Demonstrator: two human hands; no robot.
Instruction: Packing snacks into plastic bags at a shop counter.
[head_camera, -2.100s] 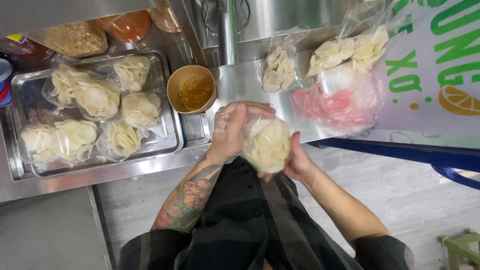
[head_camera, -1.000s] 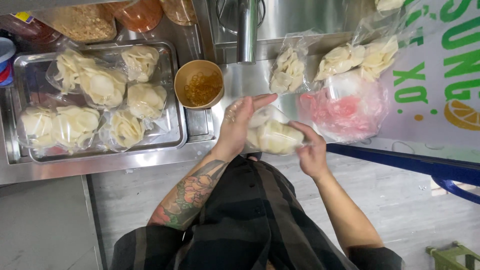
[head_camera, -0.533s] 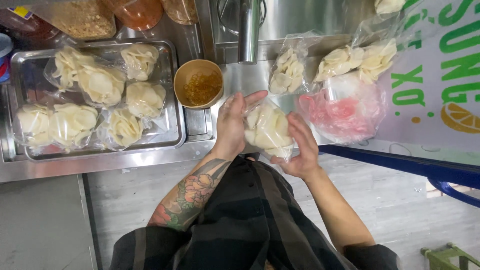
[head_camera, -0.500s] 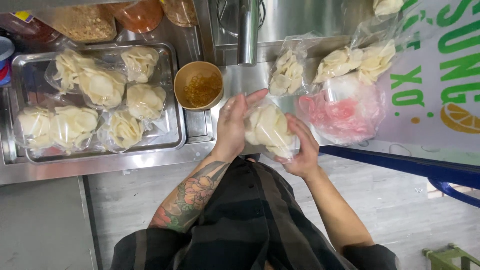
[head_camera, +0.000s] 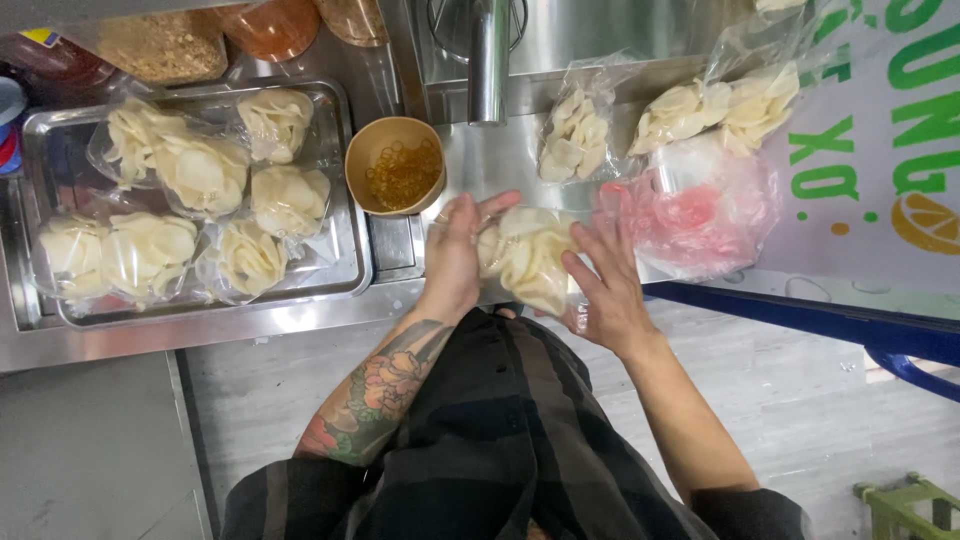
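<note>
Step in hand appears to be bagging: left hand and right hand clamped either side of a clear bag of pale crackers, held above the steel counter's near edge. Next move likely needs the bag mouth gathered, then a free spot in the tray at left.

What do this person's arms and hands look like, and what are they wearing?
Both hands, left hand and right hand, are bare, without gloves or visible rings. The left forearm carries a large colourful flower tattoo. The dark grey-and-black checked shirt has sleeves pushed up towards the elbows.
</note>
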